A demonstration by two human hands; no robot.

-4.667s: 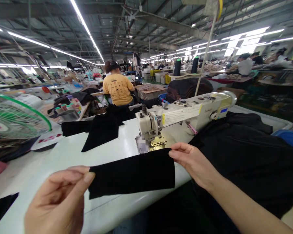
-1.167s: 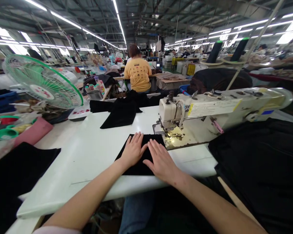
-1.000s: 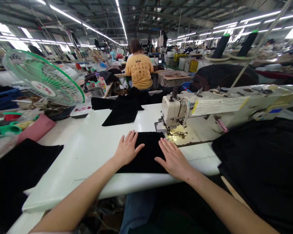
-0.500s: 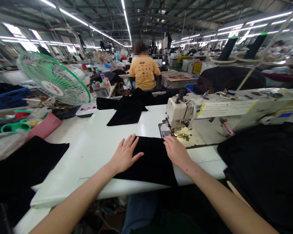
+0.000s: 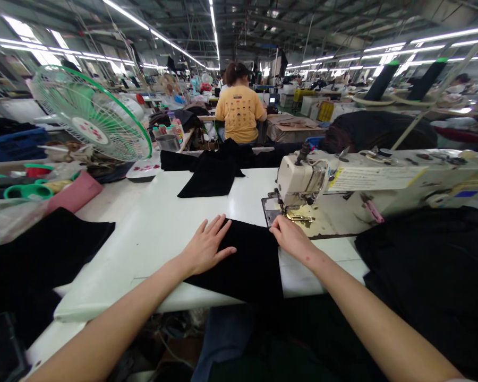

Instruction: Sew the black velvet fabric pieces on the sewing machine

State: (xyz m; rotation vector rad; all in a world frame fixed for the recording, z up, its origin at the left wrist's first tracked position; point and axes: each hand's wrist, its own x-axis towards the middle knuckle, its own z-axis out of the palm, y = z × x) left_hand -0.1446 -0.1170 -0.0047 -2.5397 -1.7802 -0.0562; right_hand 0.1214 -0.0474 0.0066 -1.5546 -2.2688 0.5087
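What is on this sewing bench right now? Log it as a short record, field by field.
left hand: flat, fingers spread, on the black fabric piece
right hand: at the piece's far right corner, by the presser foot
fabric: flat on the white table, near edge hanging over
machine: white sewing machine, right of the hands
behind: more black fabric, green fan, person in a yellow shirt

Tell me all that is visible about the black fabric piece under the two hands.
The black fabric piece is plain, matte and soft-looking, roughly rectangular. It lies flat on the white table, its near edge hanging over the table's front edge. The left hand rests open on its left part; the right hand presses its far right corner beside the sewing machine foot.
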